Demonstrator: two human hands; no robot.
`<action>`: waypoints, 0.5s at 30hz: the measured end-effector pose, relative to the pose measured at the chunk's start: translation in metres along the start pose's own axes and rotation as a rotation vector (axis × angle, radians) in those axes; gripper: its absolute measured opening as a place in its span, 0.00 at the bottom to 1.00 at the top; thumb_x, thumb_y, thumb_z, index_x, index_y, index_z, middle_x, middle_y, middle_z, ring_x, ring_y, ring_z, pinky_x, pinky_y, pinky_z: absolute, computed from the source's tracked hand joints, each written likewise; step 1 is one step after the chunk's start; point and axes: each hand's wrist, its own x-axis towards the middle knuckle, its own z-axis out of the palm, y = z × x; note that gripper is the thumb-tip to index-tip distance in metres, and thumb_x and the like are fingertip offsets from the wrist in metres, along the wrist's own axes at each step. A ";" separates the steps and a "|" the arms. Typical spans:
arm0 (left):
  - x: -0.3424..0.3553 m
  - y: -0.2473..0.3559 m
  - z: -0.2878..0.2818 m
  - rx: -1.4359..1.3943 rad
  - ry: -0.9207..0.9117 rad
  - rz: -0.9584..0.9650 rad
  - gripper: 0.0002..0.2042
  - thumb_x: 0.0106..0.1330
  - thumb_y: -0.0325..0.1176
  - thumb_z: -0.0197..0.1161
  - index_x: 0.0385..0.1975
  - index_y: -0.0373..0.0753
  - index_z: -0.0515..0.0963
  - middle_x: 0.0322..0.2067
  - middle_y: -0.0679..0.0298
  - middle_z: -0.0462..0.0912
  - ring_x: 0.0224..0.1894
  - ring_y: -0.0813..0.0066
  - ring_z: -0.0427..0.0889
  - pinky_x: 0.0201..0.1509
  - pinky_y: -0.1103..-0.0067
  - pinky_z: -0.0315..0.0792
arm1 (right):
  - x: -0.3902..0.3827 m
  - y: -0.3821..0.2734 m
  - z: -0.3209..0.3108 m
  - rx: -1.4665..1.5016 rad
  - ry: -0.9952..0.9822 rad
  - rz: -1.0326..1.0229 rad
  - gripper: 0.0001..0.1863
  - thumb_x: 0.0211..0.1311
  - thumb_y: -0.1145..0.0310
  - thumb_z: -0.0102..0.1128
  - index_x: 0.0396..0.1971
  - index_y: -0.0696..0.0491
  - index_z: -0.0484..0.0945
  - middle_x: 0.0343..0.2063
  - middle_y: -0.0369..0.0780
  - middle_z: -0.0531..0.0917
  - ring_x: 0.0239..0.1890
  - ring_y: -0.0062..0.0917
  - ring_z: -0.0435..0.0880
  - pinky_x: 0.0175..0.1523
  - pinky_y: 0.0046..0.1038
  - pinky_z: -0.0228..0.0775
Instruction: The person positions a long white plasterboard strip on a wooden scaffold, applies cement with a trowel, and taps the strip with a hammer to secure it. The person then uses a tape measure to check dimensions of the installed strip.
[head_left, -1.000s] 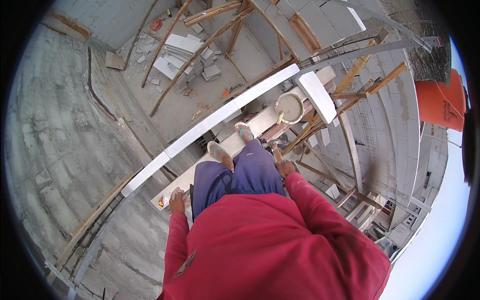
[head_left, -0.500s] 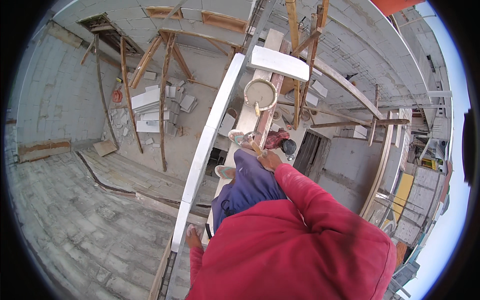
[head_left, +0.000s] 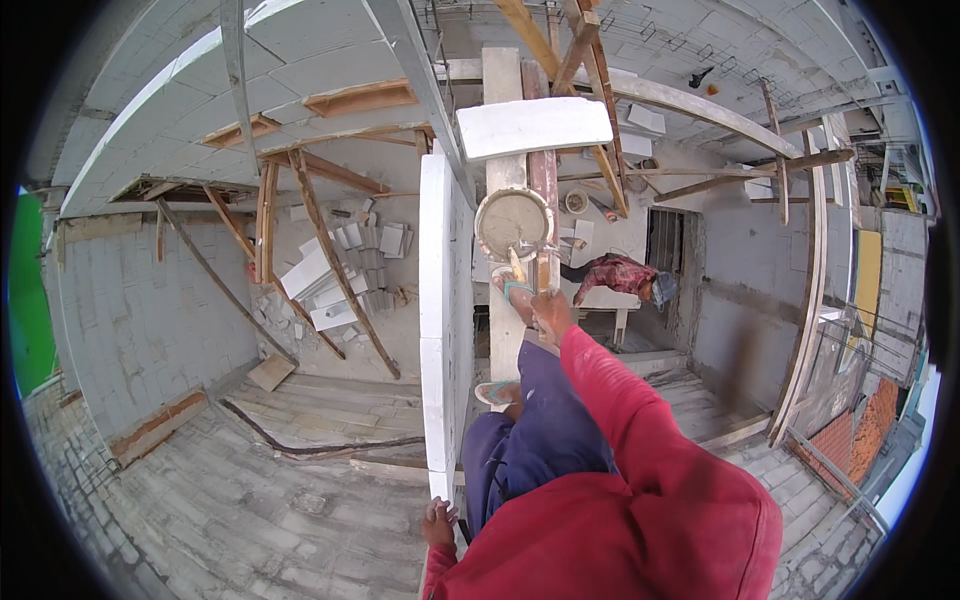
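Right hand point(head_left: 549, 314) now nearer bucket point(head_left: 479, 229), grey mix point(head_left: 512, 220) within reach, fingers curled; left hand point(head_left: 438, 522) well apart from it; both grips unclear.

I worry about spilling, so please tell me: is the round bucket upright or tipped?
Upright: the bucket stands on the planks, opening upward, with grey mix inside.

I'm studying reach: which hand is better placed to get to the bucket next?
Probably the right hand: it is near the bucket, while the left hand is farther back by the white wall.
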 end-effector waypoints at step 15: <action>0.040 0.110 0.141 0.268 0.005 -0.155 0.23 0.80 0.41 0.58 0.66 0.30 0.76 0.50 0.52 0.89 0.48 0.69 0.88 0.51 0.75 0.81 | 0.438 -0.153 0.174 -0.141 0.277 -0.274 0.20 0.65 0.58 0.63 0.39 0.64 0.84 0.37 0.58 0.88 0.44 0.54 0.89 0.52 0.48 0.80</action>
